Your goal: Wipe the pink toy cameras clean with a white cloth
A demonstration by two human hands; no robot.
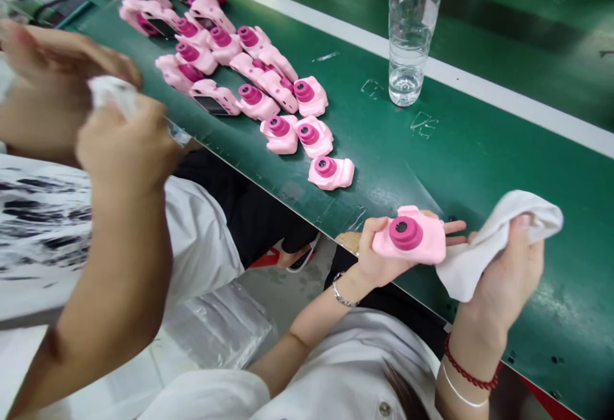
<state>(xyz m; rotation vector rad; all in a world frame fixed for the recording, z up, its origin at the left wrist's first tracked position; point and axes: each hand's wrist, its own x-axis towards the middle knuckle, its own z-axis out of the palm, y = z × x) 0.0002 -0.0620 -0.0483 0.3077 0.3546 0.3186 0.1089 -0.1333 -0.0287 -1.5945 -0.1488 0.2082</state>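
A pink toy camera point(432, 241) with a magenta lens rests in my left hand point(377, 257), the lens facing up. My left fingers support it from beneath and behind, and a couple of fingertips show past its right end. A folded white cloth point(484, 250) is gripped in my right hand point(508, 279), between the thumb and fingers. The cloth's lower corner hangs close beside the camera's right end; whether they touch I cannot tell. On the green table, the nearest loose toy camera point(340, 174) lies up and to the left of my hands.
Several more pink toy cameras point(261, 103) spread across the table's left part. A clear bottle point(407, 68), partly filled with water, stands towards the back. At left, a co-worker's hand point(125, 135) holds a white cloth point(112, 94). Plastic wrapping point(225, 324) lies below the table edge.
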